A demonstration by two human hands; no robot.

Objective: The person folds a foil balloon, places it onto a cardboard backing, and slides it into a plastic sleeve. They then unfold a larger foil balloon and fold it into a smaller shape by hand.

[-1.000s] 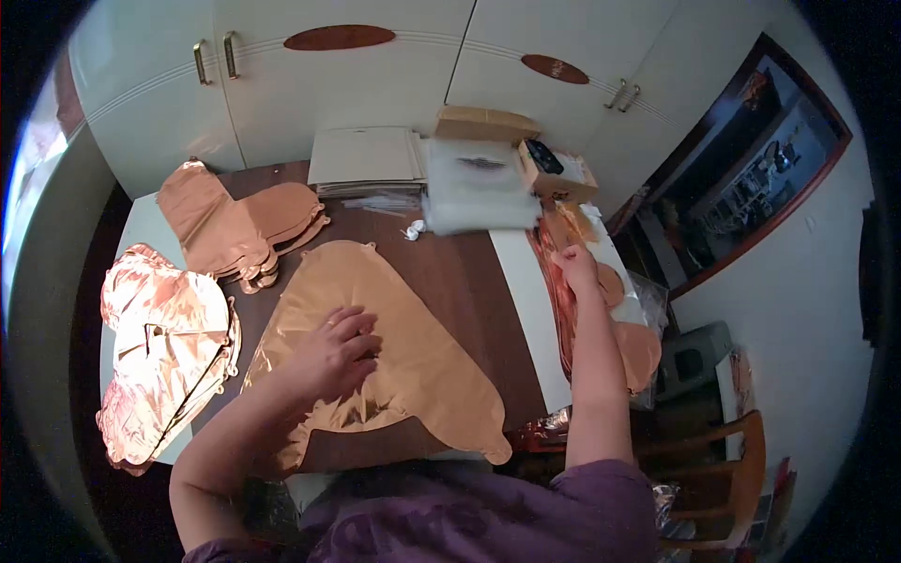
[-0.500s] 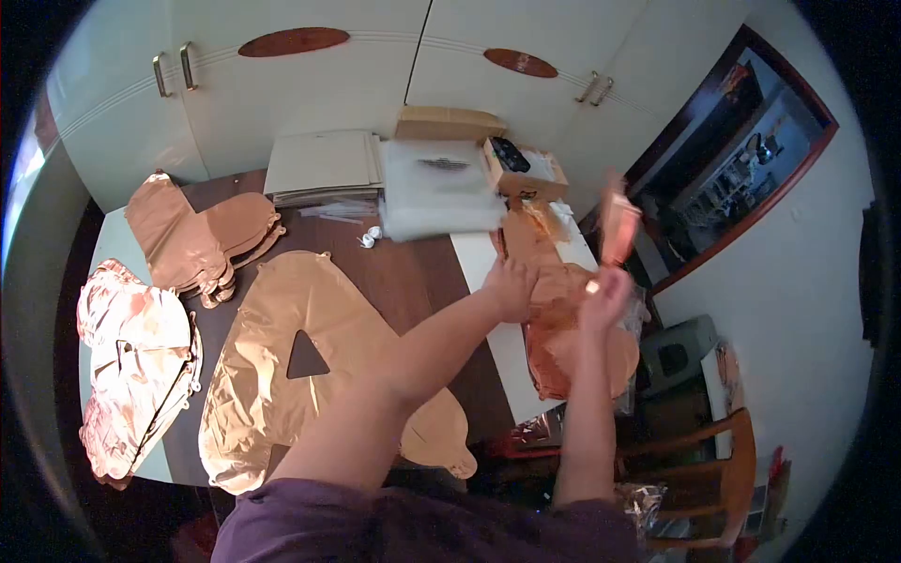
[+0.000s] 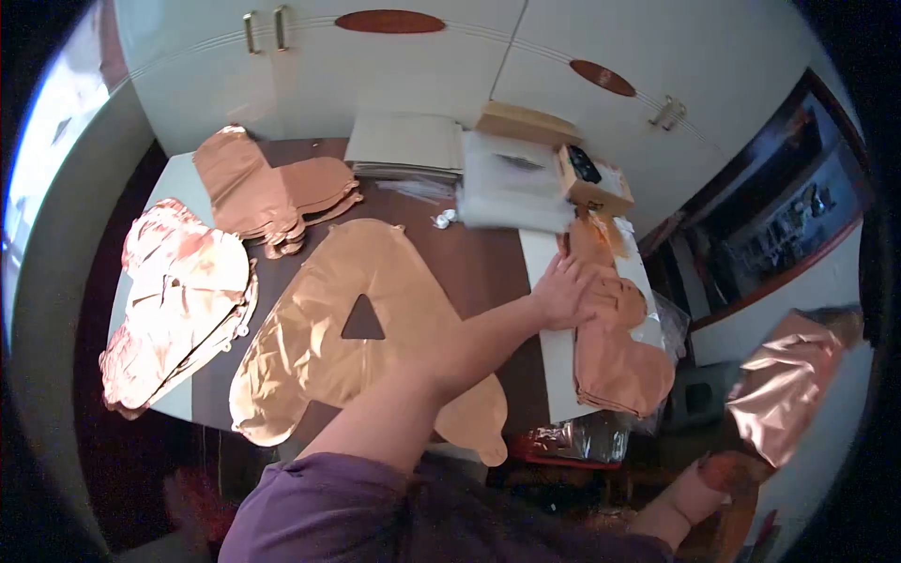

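Note:
My left hand point(image 3: 566, 293) lies with fingers stretched out on a stack of flat copper-coloured foil balloons point(image 3: 624, 366) at the table's right end. Out to the right, beyond the table edge, my right hand point(image 3: 730, 472) is closed on a shiny foil balloon point(image 3: 786, 387), which hangs in the air, blurred at its edges. The fingers of that hand are dark and partly hidden. Left of my left arm lies a large flat gold foil balloon shaped like the letter A point(image 3: 375, 272), partly covered by the forearm.
Further left lie a crumpled shiny foil balloon pile point(image 3: 188, 300) and a stack of matte ones point(image 3: 249, 192). Along the back are grey boards point(image 3: 404, 141), clear plastic bags point(image 3: 516, 192) and a cardboard box point(image 3: 610, 192) with a black object. White cabinets point(image 3: 282, 84) stand behind.
My right hand has swung right and down, away from the stack, carrying a foil balloon. My left hand stays on the stack, its fingers now flatter. The view has turned to the left.

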